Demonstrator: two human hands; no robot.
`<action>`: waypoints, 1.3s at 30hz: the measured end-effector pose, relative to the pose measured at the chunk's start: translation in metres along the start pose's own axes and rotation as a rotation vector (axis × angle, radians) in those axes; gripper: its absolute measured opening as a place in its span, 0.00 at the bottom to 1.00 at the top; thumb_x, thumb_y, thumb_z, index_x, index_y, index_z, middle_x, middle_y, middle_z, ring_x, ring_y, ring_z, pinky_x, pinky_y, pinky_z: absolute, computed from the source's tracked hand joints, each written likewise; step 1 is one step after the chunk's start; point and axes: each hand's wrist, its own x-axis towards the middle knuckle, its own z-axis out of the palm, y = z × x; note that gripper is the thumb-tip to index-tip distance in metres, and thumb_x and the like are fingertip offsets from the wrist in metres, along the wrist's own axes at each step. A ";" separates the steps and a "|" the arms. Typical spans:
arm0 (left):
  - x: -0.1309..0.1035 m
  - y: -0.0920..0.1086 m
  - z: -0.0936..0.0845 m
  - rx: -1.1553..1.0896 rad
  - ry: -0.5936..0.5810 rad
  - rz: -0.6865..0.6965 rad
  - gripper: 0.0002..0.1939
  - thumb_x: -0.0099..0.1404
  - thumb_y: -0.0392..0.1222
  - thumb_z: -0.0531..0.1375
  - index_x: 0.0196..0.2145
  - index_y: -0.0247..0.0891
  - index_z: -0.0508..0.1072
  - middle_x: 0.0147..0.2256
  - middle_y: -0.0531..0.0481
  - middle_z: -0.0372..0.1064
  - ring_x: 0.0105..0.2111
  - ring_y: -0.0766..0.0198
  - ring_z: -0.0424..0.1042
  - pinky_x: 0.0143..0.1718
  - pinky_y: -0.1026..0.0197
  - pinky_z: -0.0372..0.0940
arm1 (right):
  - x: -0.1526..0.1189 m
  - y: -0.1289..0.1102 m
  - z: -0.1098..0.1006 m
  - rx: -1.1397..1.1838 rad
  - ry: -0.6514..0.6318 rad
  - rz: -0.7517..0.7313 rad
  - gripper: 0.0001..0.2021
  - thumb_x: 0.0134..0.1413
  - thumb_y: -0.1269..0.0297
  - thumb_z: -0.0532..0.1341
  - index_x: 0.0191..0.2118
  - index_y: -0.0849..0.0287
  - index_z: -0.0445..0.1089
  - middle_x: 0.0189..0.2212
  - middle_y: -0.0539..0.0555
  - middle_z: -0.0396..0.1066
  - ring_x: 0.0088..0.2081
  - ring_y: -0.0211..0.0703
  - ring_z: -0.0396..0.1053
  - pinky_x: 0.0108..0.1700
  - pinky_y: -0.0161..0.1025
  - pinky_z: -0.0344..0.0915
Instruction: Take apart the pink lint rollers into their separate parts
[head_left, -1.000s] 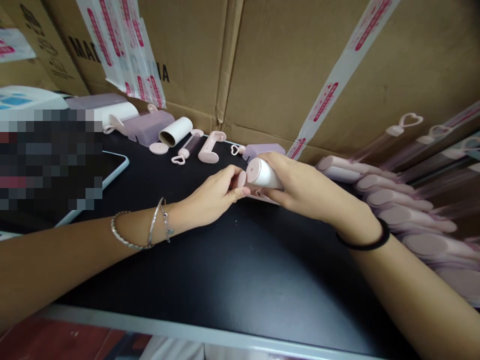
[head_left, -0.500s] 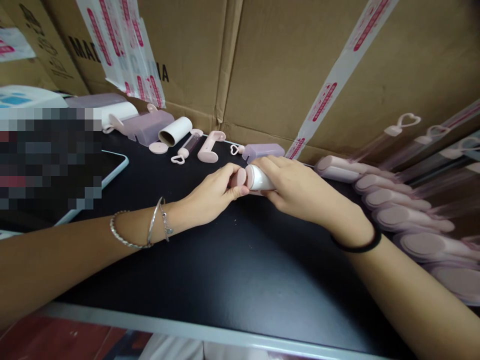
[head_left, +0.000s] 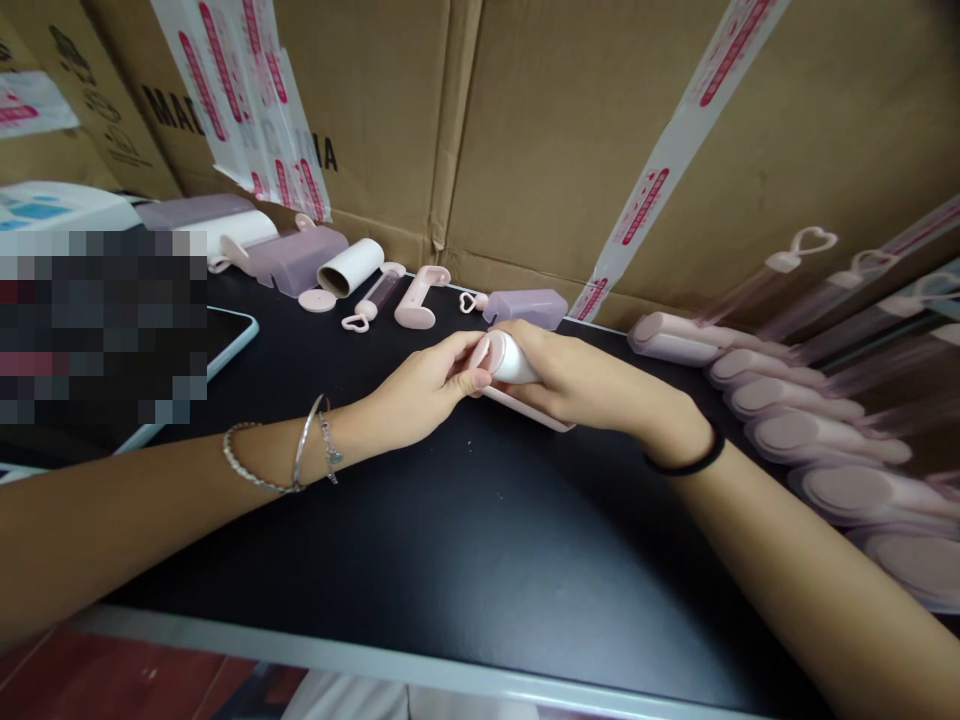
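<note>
My left hand pinches the near end of a pink plastic holder, thumb in front and fingers behind. My right hand is wrapped over a white roll with a pink end cap. The roll's capped end lies against the inside of the holder's end plate, and the holder's long pink strip runs beneath my right fingers. My right palm hides the far end of both. Behind my hands, a translucent purple cover with a heart-shaped loop lies on the black table.
Along the cardboard wall lie a white tube, another pink holder, a small heart-handled piece and a pink disc. Several pink rollers line the right side. A blue-edged tablet-like object sits left.
The roll has met the holder's end plate, closing the gap between them. My right hand has shifted slightly left, and more of the holder's strip shows below it.
</note>
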 end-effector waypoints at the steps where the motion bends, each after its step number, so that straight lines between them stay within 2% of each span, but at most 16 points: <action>1: 0.001 0.000 0.000 -0.013 0.003 0.006 0.15 0.66 0.43 0.54 0.49 0.37 0.65 0.47 0.46 0.69 0.48 0.58 0.68 0.49 0.55 0.61 | 0.000 0.001 0.000 0.027 -0.009 0.007 0.15 0.57 0.63 0.55 0.49 0.60 0.59 0.44 0.58 0.69 0.39 0.44 0.69 0.38 0.38 0.62; 5: 0.003 0.001 0.000 -0.087 0.004 0.019 0.16 0.65 0.42 0.56 0.50 0.37 0.66 0.48 0.46 0.69 0.50 0.58 0.66 0.52 0.55 0.60 | -0.002 0.003 -0.002 0.058 -0.063 0.078 0.22 0.53 0.66 0.56 0.55 0.61 0.55 0.48 0.61 0.66 0.40 0.47 0.69 0.40 0.41 0.64; 8: 0.005 0.005 0.000 -0.161 -0.013 -0.012 0.18 0.64 0.42 0.56 0.51 0.34 0.66 0.48 0.44 0.69 0.49 0.58 0.67 0.50 0.56 0.60 | -0.004 0.005 -0.006 0.126 -0.112 0.089 0.32 0.53 0.66 0.55 0.62 0.63 0.45 0.56 0.64 0.59 0.47 0.51 0.68 0.46 0.46 0.65; 11: 0.007 0.005 0.000 -0.275 0.007 -0.034 0.21 0.64 0.46 0.57 0.52 0.34 0.65 0.47 0.43 0.68 0.45 0.59 0.68 0.44 0.59 0.63 | -0.005 0.008 -0.007 0.206 -0.121 0.028 0.34 0.55 0.62 0.54 0.65 0.61 0.40 0.61 0.63 0.54 0.55 0.53 0.63 0.53 0.50 0.62; 15: 0.007 0.003 0.003 -0.446 0.166 -0.110 0.26 0.60 0.54 0.60 0.50 0.34 0.64 0.39 0.47 0.68 0.35 0.66 0.67 0.35 0.63 0.63 | 0.001 0.005 -0.001 0.279 0.037 -0.039 0.33 0.58 0.53 0.54 0.64 0.57 0.42 0.63 0.61 0.51 0.60 0.53 0.55 0.59 0.53 0.54; 17: 0.006 0.003 0.006 -0.527 0.240 -0.161 0.27 0.58 0.55 0.61 0.47 0.34 0.65 0.37 0.48 0.67 0.33 0.66 0.66 0.35 0.62 0.63 | 0.006 0.002 0.006 0.343 0.129 -0.036 0.29 0.59 0.51 0.53 0.62 0.57 0.48 0.61 0.60 0.55 0.59 0.50 0.57 0.59 0.51 0.54; 19: 0.004 0.007 0.009 -0.615 0.261 -0.192 0.25 0.59 0.55 0.61 0.45 0.34 0.66 0.39 0.46 0.67 0.37 0.64 0.67 0.40 0.59 0.63 | 0.011 0.000 0.015 0.424 0.224 -0.011 0.25 0.59 0.52 0.53 0.57 0.58 0.52 0.57 0.60 0.60 0.55 0.48 0.61 0.57 0.48 0.57; 21: 0.001 0.013 0.013 -0.678 0.193 -0.210 0.21 0.60 0.52 0.60 0.46 0.35 0.66 0.44 0.44 0.67 0.43 0.60 0.67 0.45 0.56 0.62 | 0.014 -0.001 0.025 0.502 0.333 0.040 0.22 0.58 0.52 0.54 0.54 0.58 0.54 0.52 0.59 0.63 0.51 0.46 0.64 0.54 0.47 0.60; 23: -0.001 0.021 0.015 -0.662 0.075 -0.240 0.22 0.59 0.44 0.63 0.49 0.36 0.64 0.47 0.44 0.66 0.47 0.59 0.66 0.49 0.54 0.61 | 0.017 0.000 0.032 0.586 0.441 0.127 0.20 0.58 0.53 0.54 0.52 0.57 0.54 0.50 0.57 0.64 0.47 0.44 0.65 0.50 0.44 0.63; 25: -0.003 0.027 0.016 -0.597 -0.011 -0.299 0.27 0.57 0.37 0.64 0.53 0.38 0.60 0.47 0.45 0.66 0.47 0.60 0.67 0.48 0.54 0.63 | 0.019 -0.001 0.036 0.675 0.505 0.237 0.19 0.58 0.53 0.54 0.51 0.56 0.52 0.48 0.56 0.64 0.43 0.41 0.67 0.43 0.41 0.66; 27: -0.004 0.032 0.016 -0.563 -0.052 -0.392 0.28 0.57 0.35 0.63 0.53 0.38 0.58 0.44 0.46 0.66 0.43 0.61 0.68 0.44 0.54 0.65 | 0.019 -0.003 0.037 0.728 0.531 0.335 0.18 0.58 0.54 0.53 0.51 0.54 0.50 0.47 0.55 0.63 0.39 0.40 0.67 0.37 0.38 0.67; 30: -0.005 0.034 0.015 -0.602 -0.063 -0.459 0.23 0.59 0.34 0.61 0.50 0.38 0.60 0.41 0.48 0.64 0.35 0.67 0.68 0.36 0.59 0.66 | 0.019 -0.007 0.038 0.681 0.583 0.393 0.17 0.60 0.55 0.50 0.51 0.53 0.49 0.46 0.55 0.63 0.41 0.41 0.67 0.36 0.37 0.67; 32: -0.005 0.033 0.015 -0.634 -0.052 -0.416 0.22 0.58 0.31 0.60 0.49 0.40 0.61 0.41 0.50 0.63 0.33 0.70 0.65 0.33 0.64 0.63 | 0.020 -0.007 0.040 0.623 0.634 0.391 0.16 0.61 0.55 0.49 0.51 0.53 0.49 0.48 0.56 0.63 0.43 0.42 0.67 0.39 0.38 0.67; 35: -0.004 0.031 0.017 -0.669 -0.046 -0.378 0.24 0.58 0.28 0.57 0.51 0.44 0.61 0.40 0.52 0.63 0.32 0.72 0.63 0.30 0.68 0.59 | 0.024 -0.005 0.042 0.581 0.683 0.382 0.16 0.61 0.55 0.49 0.52 0.54 0.49 0.47 0.57 0.63 0.43 0.43 0.68 0.40 0.40 0.67; 39: -0.002 0.031 0.018 -0.693 -0.044 -0.379 0.28 0.59 0.28 0.56 0.54 0.49 0.58 0.41 0.53 0.63 0.35 0.70 0.63 0.32 0.67 0.60 | 0.030 -0.001 0.043 0.572 0.680 0.385 0.17 0.60 0.53 0.49 0.51 0.54 0.50 0.46 0.55 0.64 0.41 0.41 0.69 0.41 0.39 0.67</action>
